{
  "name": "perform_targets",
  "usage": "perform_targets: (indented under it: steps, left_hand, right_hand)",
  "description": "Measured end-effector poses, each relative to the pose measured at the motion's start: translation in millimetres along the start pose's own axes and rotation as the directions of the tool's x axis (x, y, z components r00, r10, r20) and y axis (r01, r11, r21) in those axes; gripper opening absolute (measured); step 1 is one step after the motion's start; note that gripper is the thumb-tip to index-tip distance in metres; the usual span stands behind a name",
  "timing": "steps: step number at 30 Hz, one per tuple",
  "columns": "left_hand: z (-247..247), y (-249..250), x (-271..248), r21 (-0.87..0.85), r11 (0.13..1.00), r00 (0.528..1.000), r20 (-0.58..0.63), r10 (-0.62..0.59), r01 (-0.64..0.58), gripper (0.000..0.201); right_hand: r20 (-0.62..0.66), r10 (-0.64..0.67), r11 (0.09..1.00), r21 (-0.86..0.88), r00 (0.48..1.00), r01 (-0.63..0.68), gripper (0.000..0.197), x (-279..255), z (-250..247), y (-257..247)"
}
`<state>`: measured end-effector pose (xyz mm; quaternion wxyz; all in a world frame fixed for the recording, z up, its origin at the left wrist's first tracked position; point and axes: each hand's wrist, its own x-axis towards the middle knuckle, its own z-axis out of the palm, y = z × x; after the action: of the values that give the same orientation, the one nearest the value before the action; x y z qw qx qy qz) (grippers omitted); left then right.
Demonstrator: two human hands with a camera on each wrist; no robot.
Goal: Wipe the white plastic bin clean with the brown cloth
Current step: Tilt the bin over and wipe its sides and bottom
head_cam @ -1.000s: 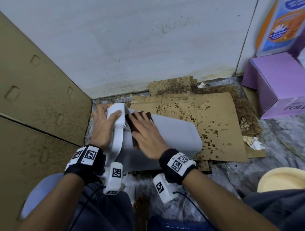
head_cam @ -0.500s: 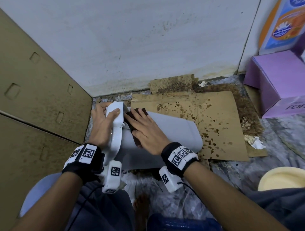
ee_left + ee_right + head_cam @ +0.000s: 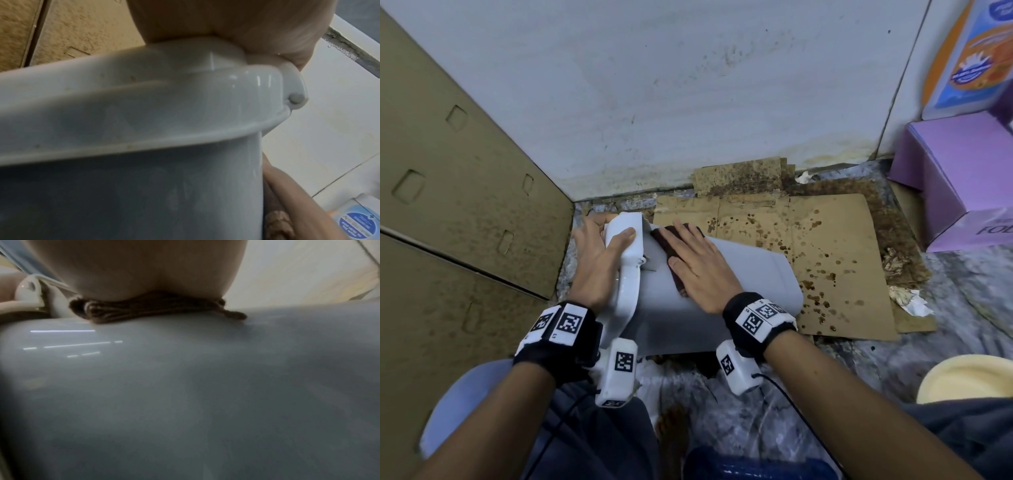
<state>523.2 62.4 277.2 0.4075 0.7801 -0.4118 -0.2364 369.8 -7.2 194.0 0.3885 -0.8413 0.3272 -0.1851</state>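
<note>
Head view: your right hand (image 3: 698, 267) presses the brown cloth (image 3: 671, 257) flat, fingers straight, on the white plastic bin (image 3: 739, 277); left hand (image 3: 599, 260) grasps its rim. Next, sweep toward the unwiped right end.

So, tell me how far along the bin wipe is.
Done: the bin lies tipped on its side. In hand: the left hand grips its rim; the right hand presses the brown cloth flat on the upper wall. Left: the unseen underside, probably.
</note>
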Motion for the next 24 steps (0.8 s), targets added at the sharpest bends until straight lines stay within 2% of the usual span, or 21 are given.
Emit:
perform_targets:
  steps: [5, 10, 13, 17, 20, 24]
  left_hand:
    - [-4, -8, -9, -0.004, 1.000, 1.000, 0.005, 0.024, -0.024, 0.029]
    - [-9, -10, -14, 0.007, 1.000, 1.000, -0.004, 0.019, -0.019, 0.036]
    - [-6, -7, -12, 0.005, 1.000, 1.000, 0.008, 0.009, -0.009, 0.030]
    - [-1, 0, -9, 0.023, 1.000, 1.000, 0.025, -0.011, 0.010, 0.044]
    - [-3, 2, -7, 0.001, 1.000, 0.999, 0.029, -0.018, 0.018, 0.044]
    - [-9, 3, -4, -0.039, 0.999, 0.999, 0.030, -0.018, 0.019, 0.034]
  right_hand:
    - [0.082, 0.087, 0.996, 0.002, 0.993, -0.087, 0.053, 15, -5, -5]
    - [0.141, 0.002, 1.000, 0.022, 0.990, -0.005, 0.057, 26, -2, -17]
    - [0.131, -0.023, 0.999, 0.042, 0.991, 0.018, 0.056, 33, -5, -19]
    - [0.073, -0.054, 0.998, 0.026, 0.996, 0.052, 0.054, 27, -6, 4]
    - [0.036, -0.002, 1.000, 0.001, 0.999, 0.002, 0.051, 14, -8, 23]
    - [0.013, 0.137, 0.991, -0.006, 0.990, -0.137, 0.050, -4, -8, 58]
